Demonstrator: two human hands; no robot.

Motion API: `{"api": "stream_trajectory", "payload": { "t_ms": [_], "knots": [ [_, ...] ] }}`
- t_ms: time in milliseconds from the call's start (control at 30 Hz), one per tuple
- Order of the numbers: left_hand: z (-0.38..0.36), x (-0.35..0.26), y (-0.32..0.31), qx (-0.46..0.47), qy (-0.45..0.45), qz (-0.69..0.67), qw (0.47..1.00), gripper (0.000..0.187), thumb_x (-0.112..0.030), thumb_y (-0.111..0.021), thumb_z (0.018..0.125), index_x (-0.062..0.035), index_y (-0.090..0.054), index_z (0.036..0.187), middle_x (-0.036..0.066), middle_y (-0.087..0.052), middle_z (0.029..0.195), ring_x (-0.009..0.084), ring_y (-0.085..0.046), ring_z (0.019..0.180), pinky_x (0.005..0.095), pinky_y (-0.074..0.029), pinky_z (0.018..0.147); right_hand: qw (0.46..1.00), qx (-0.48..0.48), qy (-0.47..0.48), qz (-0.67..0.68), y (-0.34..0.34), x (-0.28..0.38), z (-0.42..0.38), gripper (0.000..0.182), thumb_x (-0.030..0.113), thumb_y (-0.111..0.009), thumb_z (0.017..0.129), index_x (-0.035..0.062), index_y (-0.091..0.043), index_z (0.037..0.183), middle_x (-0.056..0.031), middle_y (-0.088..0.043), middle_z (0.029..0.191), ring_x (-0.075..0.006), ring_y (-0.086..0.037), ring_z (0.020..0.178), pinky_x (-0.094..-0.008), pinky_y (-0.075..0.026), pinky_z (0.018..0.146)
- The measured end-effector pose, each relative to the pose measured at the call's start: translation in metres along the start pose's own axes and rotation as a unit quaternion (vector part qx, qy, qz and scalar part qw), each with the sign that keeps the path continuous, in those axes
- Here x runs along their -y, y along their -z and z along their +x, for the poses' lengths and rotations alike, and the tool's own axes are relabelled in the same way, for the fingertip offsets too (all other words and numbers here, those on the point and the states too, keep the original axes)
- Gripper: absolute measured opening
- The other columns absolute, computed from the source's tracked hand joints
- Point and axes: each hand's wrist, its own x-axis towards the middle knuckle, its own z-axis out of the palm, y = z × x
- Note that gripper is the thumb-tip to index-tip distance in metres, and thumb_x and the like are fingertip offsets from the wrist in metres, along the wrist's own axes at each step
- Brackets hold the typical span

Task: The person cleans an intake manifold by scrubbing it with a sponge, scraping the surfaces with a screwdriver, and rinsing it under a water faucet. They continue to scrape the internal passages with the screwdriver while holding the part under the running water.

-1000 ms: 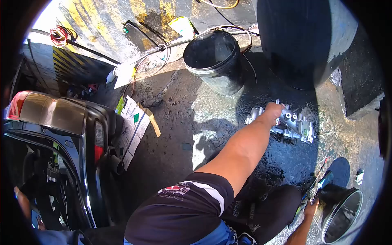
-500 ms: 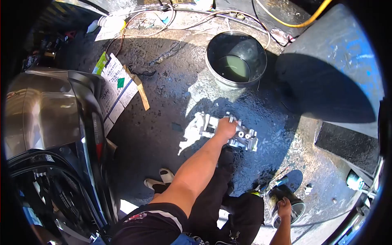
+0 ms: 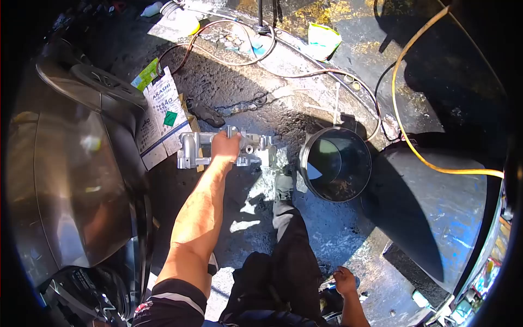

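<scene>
My left hand (image 3: pixel 225 147) is closed round the middle of a silver cast-metal engine part (image 3: pixel 188 151), held low above the ground with its long side running left to right. The part has frame-like openings at its left end and round bosses at its right. My right hand (image 3: pixel 345 280) is low at the right with its fingers curled; what is in them, if anything, I cannot make out. Just below it is a dark open can (image 3: pixel 331 306), partly hidden by my leg and hand. A black bucket (image 3: pixel 366 163) with some liquid stands right of the engine part.
Printed cardboard (image 3: pixel 163 117) leans against a dark vehicle panel (image 3: pixel 71 185) at the left. A brown hose (image 3: pixel 321 71) and a yellow hose (image 3: pixel 400 117) cross the back. A large blue-black drum (image 3: pixel 463 201) lies at the right. The floor (image 3: pixel 245 191) looks wet and dirty.
My left hand has carried the engine part left, towards the cardboard. My right hand has shifted from the can's side to above it. The view has turned, and my foot shows beside the bucket.
</scene>
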Motion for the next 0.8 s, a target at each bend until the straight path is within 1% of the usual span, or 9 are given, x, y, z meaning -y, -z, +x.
{"api": "stream_trajectory", "payload": {
  "t_ms": [100,233,300,400,433,567,667,733,800],
  "knots": [
    [0.079,-0.028,0.007,-0.056,0.028,-0.093,0.994,0.021,-0.015,-0.069,0.091,0.0048,-0.067,0.096,0.012,-0.069,0.081,0.0193,-0.061,0.071,0.0392,-0.048,0.065,0.999,-0.019,0.031,-0.011,0.001,0.039,0.111,0.036,0.017,-0.066,0.094,-0.0058,-0.062,0.121,-0.013,-0.072,0.101,-0.0158,-0.068,0.092,-0.029,-0.053,0.082],
    [0.182,-0.021,0.008,-0.095,0.025,-0.282,0.954,0.012,-0.013,-0.066,0.096,-0.0012,-0.066,0.091,0.002,-0.062,0.078,0.0124,-0.055,0.069,0.0333,-0.043,0.059,0.988,-0.08,0.072,0.109,0.043,0.282,0.218,0.033,0.012,-0.064,0.094,-0.0063,-0.063,0.121,-0.0101,-0.071,0.094,-0.0145,-0.066,0.09,-0.028,-0.051,0.082],
    [0.206,-0.042,0.023,-0.104,0.095,-0.326,0.935,0.028,-0.015,-0.071,0.094,-0.0097,-0.048,0.078,-0.001,-0.043,0.06,0.0131,-0.044,0.046,0.0323,-0.034,0.04,0.978,-0.096,0.154,0.108,0.055,0.381,0.271,0.033,0.012,-0.065,0.094,-0.0061,-0.062,0.122,-0.0104,-0.07,0.099,-0.0154,-0.066,0.091,-0.0279,-0.051,0.083],
    [0.281,0.003,0.005,-0.2,0.045,-0.242,0.948,0.028,-0.015,-0.072,0.094,-0.0106,-0.048,0.079,-0.001,-0.044,0.058,0.014,-0.041,0.041,0.0335,-0.033,0.038,0.953,-0.105,0.266,0.097,0.055,0.529,0.359,0.033,0.011,-0.063,0.095,-0.0063,-0.061,0.123,-0.0148,-0.067,0.113,-0.0193,-0.065,0.101,-0.0311,-0.051,0.088],
    [0.281,-0.026,0.021,-0.141,0.135,-0.372,0.908,0.019,-0.011,-0.07,0.094,-0.0052,-0.058,0.08,0.001,-0.058,0.075,0.0127,-0.049,0.067,0.0337,-0.043,0.061,0.943,-0.11,0.297,0.097,0.059,0.584,0.38,0.033,0.01,-0.063,0.095,-0.0064,-0.061,0.124,-0.0173,-0.065,0.118,-0.0217,-0.064,0.106,-0.0329,-0.051,0.091],
    [0.328,-0.076,0.043,-0.119,0.176,-0.394,0.894,0.008,-0.006,-0.062,0.094,-0.0038,-0.065,0.087,0.0,-0.06,0.075,0.0111,-0.053,0.064,0.031,-0.042,0.058,0.878,-0.198,0.436,0.026,0.066,0.82,0.448,0.04,0.014,-0.062,0.095,-0.0066,-0.057,0.129,-0.023,-0.06,0.13,-0.0333,-0.058,0.122,-0.0378,-0.044,0.103],
    [0.371,-0.099,0.047,-0.156,0.198,-0.365,0.896,0.013,-0.01,-0.066,0.094,-0.0027,-0.065,0.084,0.001,-0.061,0.074,0.012,-0.052,0.063,0.032,-0.042,0.057,0.788,-0.345,0.51,-0.026,0.069,0.979,0.511,0.059,0.028,-0.069,0.093,-0.005,-0.051,0.139,-0.0263,-0.042,0.151,-0.0393,-0.043,0.138,-0.0429,-0.035,0.115],
    [0.395,-0.099,0.048,-0.13,0.219,-0.337,0.907,0.011,-0.011,-0.067,0.094,-0.0032,-0.064,0.086,0.001,-0.061,0.074,0.0122,-0.051,0.063,0.0327,-0.042,0.056,0.72,-0.434,0.531,-0.108,0.077,1.063,0.55,0.069,0.036,-0.068,0.093,-0.0012,-0.044,0.147,-0.026,-0.03,0.158,-0.045,-0.028,0.145,-0.0527,-0.026,0.119],
    [0.421,-0.101,0.039,-0.152,0.195,-0.371,0.895,0.007,-0.011,-0.066,0.095,-0.0046,-0.064,0.092,0.0,-0.06,0.076,0.011,-0.05,0.064,0.032,-0.041,0.058,0.676,-0.487,0.512,-0.21,0.087,1.122,0.589,0.071,0.046,-0.062,0.095,0.0039,-0.044,0.149,-0.0235,-0.029,0.16,-0.0436,-0.025,0.147,-0.0521,-0.023,0.121]
  ]
}}
